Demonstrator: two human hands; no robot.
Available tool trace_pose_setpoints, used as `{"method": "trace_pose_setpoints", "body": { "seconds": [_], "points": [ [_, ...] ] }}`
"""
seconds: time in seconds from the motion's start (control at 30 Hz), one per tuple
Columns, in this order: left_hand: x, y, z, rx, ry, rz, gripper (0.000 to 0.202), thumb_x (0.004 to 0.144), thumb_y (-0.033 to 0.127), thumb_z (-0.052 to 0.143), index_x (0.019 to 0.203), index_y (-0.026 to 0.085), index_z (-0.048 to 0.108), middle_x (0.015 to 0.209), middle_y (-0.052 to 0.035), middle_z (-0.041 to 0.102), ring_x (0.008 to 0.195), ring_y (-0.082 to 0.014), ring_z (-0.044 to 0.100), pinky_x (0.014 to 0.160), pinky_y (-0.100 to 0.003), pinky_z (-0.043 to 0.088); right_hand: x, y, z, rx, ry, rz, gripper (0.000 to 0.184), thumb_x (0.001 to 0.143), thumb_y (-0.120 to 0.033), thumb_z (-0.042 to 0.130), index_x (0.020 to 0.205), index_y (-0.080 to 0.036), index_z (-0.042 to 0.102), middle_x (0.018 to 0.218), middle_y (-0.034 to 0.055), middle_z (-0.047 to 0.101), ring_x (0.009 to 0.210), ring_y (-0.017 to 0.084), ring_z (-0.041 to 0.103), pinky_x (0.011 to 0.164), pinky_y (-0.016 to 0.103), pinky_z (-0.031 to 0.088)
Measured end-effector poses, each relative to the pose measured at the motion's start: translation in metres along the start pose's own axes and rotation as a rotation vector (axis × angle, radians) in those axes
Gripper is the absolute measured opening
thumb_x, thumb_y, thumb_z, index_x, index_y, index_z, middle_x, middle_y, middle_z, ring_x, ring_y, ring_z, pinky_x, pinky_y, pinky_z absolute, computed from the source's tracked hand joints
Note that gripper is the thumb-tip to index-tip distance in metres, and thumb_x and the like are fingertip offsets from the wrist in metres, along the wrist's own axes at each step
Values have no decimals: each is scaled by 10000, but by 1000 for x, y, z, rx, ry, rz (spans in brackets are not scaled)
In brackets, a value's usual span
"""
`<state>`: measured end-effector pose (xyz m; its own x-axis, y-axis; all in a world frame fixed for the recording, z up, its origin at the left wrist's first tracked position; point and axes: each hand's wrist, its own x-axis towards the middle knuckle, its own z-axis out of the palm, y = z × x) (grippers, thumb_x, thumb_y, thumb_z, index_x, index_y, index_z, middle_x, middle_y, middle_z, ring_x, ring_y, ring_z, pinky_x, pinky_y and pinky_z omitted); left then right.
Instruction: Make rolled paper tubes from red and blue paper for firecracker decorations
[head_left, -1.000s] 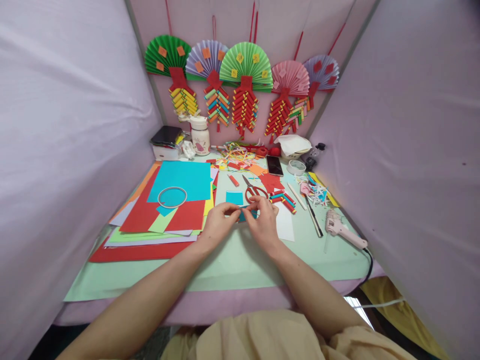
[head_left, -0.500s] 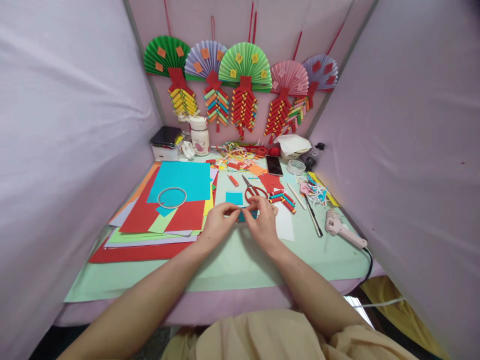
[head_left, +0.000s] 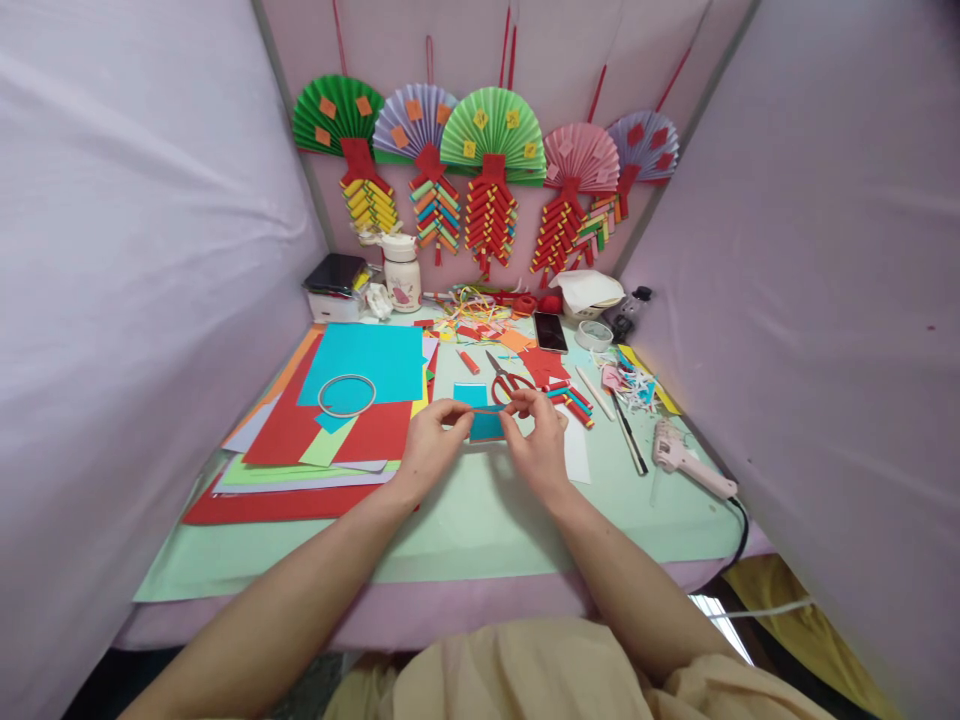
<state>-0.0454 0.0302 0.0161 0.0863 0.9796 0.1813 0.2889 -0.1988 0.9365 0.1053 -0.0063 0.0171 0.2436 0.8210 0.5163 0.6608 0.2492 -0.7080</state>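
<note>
My left hand [head_left: 433, 445] pinches the left end of the upper edge of a small blue paper piece [head_left: 487, 428]. At the opposite end of that edge, my right hand [head_left: 541, 448] has its thumb and index finger closed. A thin reddish-orange line runs along the upper edge between my fingertips, and another along the lower edge. Just beyond, a second blue paper square [head_left: 469, 393] lies on the table. Red-handled scissors [head_left: 504, 380] rest behind my right fingers, which hide part of the handles. Several red and blue paper rolls [head_left: 574, 405] are to the right.
Stacked coloured paper [head_left: 367, 435] with a ring [head_left: 346, 396] on it covers the left. A glue gun [head_left: 694, 462], a black-and-white pen [head_left: 628, 435] and a phone [head_left: 550, 333] lie to the right. A bottle [head_left: 403, 275] stands behind, below hanging paper fans [head_left: 493, 135].
My hands have moved apart along the paper's upper edge. More of the blue piece and its reddish edge lines now shows between them.
</note>
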Motion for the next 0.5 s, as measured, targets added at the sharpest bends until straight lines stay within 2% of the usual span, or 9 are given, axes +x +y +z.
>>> {"method": "trace_pose_setpoints", "body": {
  "seconds": [0.5],
  "points": [
    [-3,7,-1,0,-45,-14,178,744,319,580,800,180,676,796,-33,701,755,-182,647,718,-290,499,5,8,-2,15,29,72,231,817,-298,572,1021,-197,532,868,11,673,863,200,571,856,365,268]
  ]
}}
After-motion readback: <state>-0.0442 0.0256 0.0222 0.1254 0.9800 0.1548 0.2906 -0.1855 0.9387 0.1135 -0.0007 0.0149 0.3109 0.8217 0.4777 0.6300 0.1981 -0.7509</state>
